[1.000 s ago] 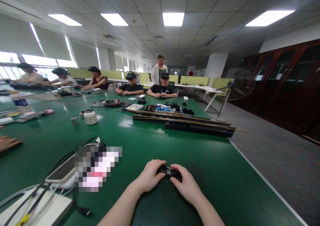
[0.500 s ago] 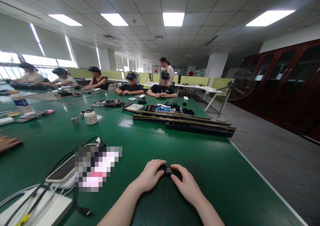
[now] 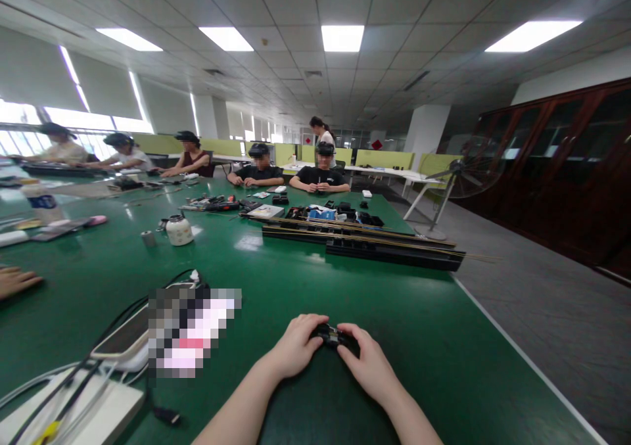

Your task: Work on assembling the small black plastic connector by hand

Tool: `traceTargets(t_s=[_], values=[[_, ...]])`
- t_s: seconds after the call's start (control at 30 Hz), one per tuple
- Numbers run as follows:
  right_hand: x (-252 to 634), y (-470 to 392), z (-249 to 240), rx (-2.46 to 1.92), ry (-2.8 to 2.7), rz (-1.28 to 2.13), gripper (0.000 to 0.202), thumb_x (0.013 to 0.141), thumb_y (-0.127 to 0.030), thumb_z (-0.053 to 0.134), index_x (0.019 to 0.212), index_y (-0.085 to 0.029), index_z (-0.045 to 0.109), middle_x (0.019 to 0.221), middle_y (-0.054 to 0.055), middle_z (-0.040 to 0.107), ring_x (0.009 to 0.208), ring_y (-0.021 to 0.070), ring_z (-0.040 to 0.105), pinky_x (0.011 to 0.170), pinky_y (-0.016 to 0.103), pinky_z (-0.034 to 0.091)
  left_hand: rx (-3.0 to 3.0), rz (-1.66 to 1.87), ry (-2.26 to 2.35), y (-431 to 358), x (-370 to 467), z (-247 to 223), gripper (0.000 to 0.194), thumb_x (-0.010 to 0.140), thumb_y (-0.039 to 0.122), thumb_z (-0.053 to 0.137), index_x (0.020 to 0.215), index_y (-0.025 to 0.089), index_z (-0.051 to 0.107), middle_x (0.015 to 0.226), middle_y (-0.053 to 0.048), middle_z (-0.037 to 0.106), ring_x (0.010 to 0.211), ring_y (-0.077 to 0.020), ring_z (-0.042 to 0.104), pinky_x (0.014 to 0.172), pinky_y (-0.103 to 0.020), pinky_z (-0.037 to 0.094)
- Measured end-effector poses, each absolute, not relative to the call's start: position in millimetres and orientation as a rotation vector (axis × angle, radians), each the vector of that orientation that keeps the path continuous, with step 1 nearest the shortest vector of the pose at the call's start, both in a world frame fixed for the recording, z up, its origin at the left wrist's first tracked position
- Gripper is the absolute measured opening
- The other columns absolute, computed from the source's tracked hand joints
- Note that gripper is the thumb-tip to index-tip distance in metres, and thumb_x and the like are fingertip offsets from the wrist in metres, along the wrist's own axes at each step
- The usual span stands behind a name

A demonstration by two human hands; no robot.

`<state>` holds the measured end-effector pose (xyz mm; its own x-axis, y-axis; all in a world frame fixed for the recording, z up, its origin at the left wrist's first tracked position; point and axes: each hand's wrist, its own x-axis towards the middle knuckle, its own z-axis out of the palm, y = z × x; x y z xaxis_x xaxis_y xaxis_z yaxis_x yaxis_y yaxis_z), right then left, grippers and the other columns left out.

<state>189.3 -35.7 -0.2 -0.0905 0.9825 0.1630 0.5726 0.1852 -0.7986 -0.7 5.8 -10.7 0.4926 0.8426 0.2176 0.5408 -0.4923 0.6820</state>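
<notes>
A small black part (image 3: 331, 335) with a lighter, metallic-looking middle lies low over the green table top (image 3: 236, 392), between my two hands. My left hand (image 3: 300, 345) grips its left end, thumb at the near side and fingers curled over the far side. Around the right end is my right hand (image 3: 363, 356), its thumb and fingers closed on the same part. The fingers partly cover the part, so its full shape is hidden.
Black rails (image 3: 394, 256) with thin rods lie across the table ahead. Phones, cables and a white box (image 3: 73, 409) are at the left, near another person's hand (image 3: 18, 282). A white jar (image 3: 179, 230) stands beyond. People sit at the far side.
My hands hold nearly the same pose, and the lighter middle of the black part shows a little more. The standing person in the background has turned and shifted left.
</notes>
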Motion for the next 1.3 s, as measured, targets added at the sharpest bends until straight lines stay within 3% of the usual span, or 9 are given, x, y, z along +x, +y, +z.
traceTargets(t_s=[0.23, 0.47, 0.83, 1.3], values=[[188.7, -34.0, -2.7, -1.513, -1.722, 0.691, 0.033, 0.071, -0.023, 0.056, 0.103, -0.020, 0.061, 0.109, 0.008, 0.064, 0.106, 0.0225, 0.057, 0.097, 0.037, 0.040, 2.206, 0.748, 1.120, 7.3, -2.2, -13.1, 0.044, 0.077, 0.011, 0.052, 0.119, 0.025, 0.053, 0.117, -0.005, 0.058, 0.109, -0.0217, 0.049, 0.099, -0.039, 0.036], [188.1, -34.8, -1.2, -1.518, -1.729, 0.706, 0.034, 0.071, -0.020, 0.056, 0.104, -0.019, 0.061, 0.109, 0.008, 0.064, 0.106, 0.0227, 0.057, 0.097, 0.037, 0.040, 2.211, 0.733, 1.110, 5.0, -1.4, -8.3, 0.055, 0.069, 0.018, 0.065, 0.122, 0.023, 0.051, 0.125, -0.008, 0.052, 0.117, -0.0261, 0.043, 0.103, -0.041, 0.033], [188.1, -37.4, 4.0, -1.490, -1.778, 0.726, 0.032, 0.072, -0.024, 0.056, 0.103, -0.021, 0.061, 0.105, 0.006, 0.065, 0.102, 0.0221, 0.058, 0.093, 0.036, 0.042, 2.256, 0.662, 1.137, 5.9, -0.9, -6.7, 0.039, 0.074, 0.025, 0.065, 0.113, 0.021, 0.059, 0.110, -0.006, 0.059, 0.105, -0.0241, 0.050, 0.094, -0.037, 0.038], [187.9, -37.8, 3.9, -1.478, -1.779, 0.712, 0.029, 0.071, -0.025, 0.058, 0.100, -0.021, 0.063, 0.104, 0.006, 0.066, 0.100, 0.0219, 0.058, 0.092, 0.036, 0.043, 2.233, 0.695, 1.130, 4.8, -1.3, -7.3, 0.046, 0.074, 0.020, 0.064, 0.118, 0.023, 0.054, 0.114, -0.005, 0.060, 0.108, -0.0239, 0.050, 0.097, -0.038, 0.036]])
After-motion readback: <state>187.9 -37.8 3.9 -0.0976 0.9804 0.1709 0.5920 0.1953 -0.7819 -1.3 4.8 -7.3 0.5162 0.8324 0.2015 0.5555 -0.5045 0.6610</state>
